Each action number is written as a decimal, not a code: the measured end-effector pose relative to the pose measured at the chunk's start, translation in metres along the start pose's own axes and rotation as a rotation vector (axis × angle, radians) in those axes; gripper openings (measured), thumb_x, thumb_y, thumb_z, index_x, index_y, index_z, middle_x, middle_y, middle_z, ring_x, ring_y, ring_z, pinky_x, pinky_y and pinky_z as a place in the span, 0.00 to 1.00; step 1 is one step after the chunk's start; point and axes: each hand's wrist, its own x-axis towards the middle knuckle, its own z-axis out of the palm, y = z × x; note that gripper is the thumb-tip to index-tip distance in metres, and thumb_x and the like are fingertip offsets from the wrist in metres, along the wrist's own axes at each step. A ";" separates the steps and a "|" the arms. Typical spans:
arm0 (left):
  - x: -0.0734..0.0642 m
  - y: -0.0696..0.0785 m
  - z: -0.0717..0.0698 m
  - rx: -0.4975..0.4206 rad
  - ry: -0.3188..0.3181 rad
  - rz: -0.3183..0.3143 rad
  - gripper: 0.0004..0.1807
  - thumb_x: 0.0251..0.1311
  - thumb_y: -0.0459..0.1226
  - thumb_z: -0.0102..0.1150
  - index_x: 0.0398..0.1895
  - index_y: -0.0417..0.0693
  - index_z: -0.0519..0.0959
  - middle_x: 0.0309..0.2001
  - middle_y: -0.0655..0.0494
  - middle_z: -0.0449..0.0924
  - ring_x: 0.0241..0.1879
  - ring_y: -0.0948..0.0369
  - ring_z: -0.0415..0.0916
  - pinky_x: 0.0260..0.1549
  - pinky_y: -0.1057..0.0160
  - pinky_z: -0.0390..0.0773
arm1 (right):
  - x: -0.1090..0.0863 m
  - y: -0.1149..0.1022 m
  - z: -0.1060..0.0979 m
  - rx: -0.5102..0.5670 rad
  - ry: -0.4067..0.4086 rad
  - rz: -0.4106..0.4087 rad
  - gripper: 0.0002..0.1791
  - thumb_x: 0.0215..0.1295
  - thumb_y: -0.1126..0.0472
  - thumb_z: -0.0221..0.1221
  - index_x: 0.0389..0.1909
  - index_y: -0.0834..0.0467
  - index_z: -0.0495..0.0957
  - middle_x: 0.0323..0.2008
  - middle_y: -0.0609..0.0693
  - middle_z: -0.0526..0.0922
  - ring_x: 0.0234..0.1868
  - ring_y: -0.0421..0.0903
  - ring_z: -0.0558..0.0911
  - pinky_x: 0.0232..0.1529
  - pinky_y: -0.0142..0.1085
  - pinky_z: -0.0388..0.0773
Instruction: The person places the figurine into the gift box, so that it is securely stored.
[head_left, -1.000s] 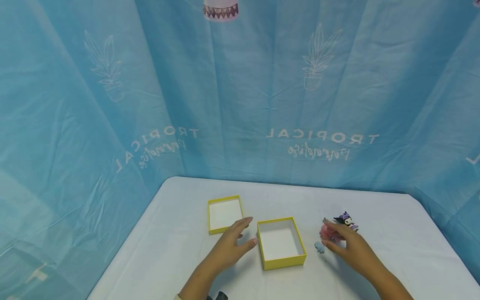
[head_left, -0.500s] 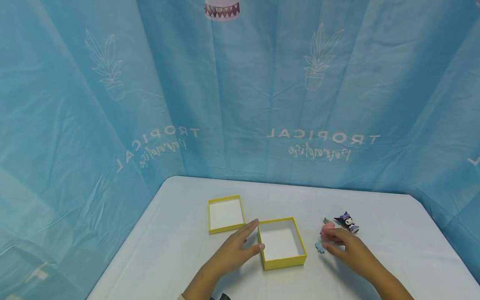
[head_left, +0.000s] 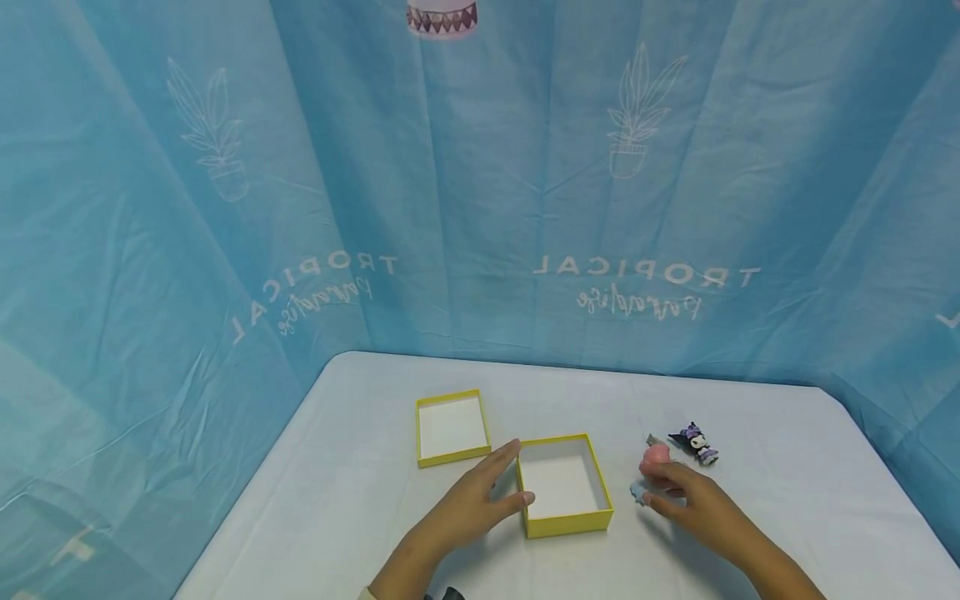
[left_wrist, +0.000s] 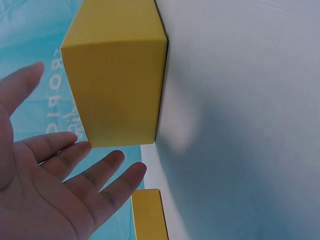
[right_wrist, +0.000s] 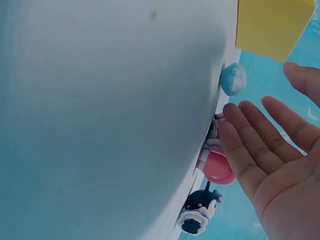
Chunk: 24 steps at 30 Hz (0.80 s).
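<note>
An open yellow box (head_left: 568, 524) with a white inside stands on the table. At its left side is my left hand (head_left: 463, 508), fingers spread and extended, fingertips right by the wall and rim; the left wrist view shows its palm bare beside the box (left_wrist: 115, 95). My right hand (head_left: 701, 508) hovers at a small group of toys, fingers loosely extended. The nearest are a pink figurine (right_wrist: 218, 167), partly behind the fingers, and a small light-blue figurine (right_wrist: 233, 79) close to the fingertips. Just beyond lies a black, white and purple figurine (head_left: 697, 443).
A shallow yellow-edged lid (head_left: 454, 458) lies inside-up, behind and left of the box. White cloth (head_left: 300, 517) covers the table, and a blue printed curtain (head_left: 480, 208) hangs along its back and sides.
My left hand has shifted right, up to the box's side. My right hand has moved slightly and uncovers more of the black figurine; the box, lid and toys stay in place.
</note>
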 end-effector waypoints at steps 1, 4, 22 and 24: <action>0.000 -0.001 0.000 0.000 0.003 0.000 0.46 0.65 0.65 0.54 0.82 0.67 0.49 0.82 0.64 0.49 0.81 0.52 0.50 0.76 0.38 0.57 | 0.001 0.000 0.000 0.008 -0.008 0.005 0.27 0.64 0.50 0.68 0.60 0.61 0.79 0.55 0.52 0.84 0.51 0.47 0.85 0.51 0.37 0.85; 0.001 -0.002 0.002 0.000 0.016 0.013 0.44 0.67 0.61 0.56 0.82 0.66 0.50 0.82 0.67 0.48 0.81 0.51 0.50 0.76 0.39 0.57 | 0.002 0.002 0.002 0.039 -0.041 0.026 0.27 0.64 0.51 0.68 0.60 0.60 0.79 0.55 0.52 0.84 0.51 0.48 0.85 0.52 0.38 0.85; 0.001 -0.003 0.002 -0.042 -0.005 0.071 0.40 0.72 0.46 0.55 0.82 0.58 0.50 0.82 0.70 0.43 0.81 0.53 0.48 0.72 0.47 0.68 | 0.002 0.008 0.003 0.031 -0.117 0.000 0.30 0.61 0.54 0.71 0.62 0.60 0.78 0.56 0.53 0.84 0.53 0.51 0.85 0.53 0.44 0.84; 0.002 -0.002 0.002 -0.084 -0.020 0.068 0.39 0.72 0.43 0.54 0.82 0.59 0.50 0.82 0.69 0.43 0.81 0.53 0.48 0.70 0.48 0.70 | 0.003 0.007 0.003 0.030 -0.121 0.026 0.30 0.60 0.55 0.71 0.62 0.60 0.78 0.55 0.52 0.85 0.53 0.50 0.85 0.53 0.43 0.85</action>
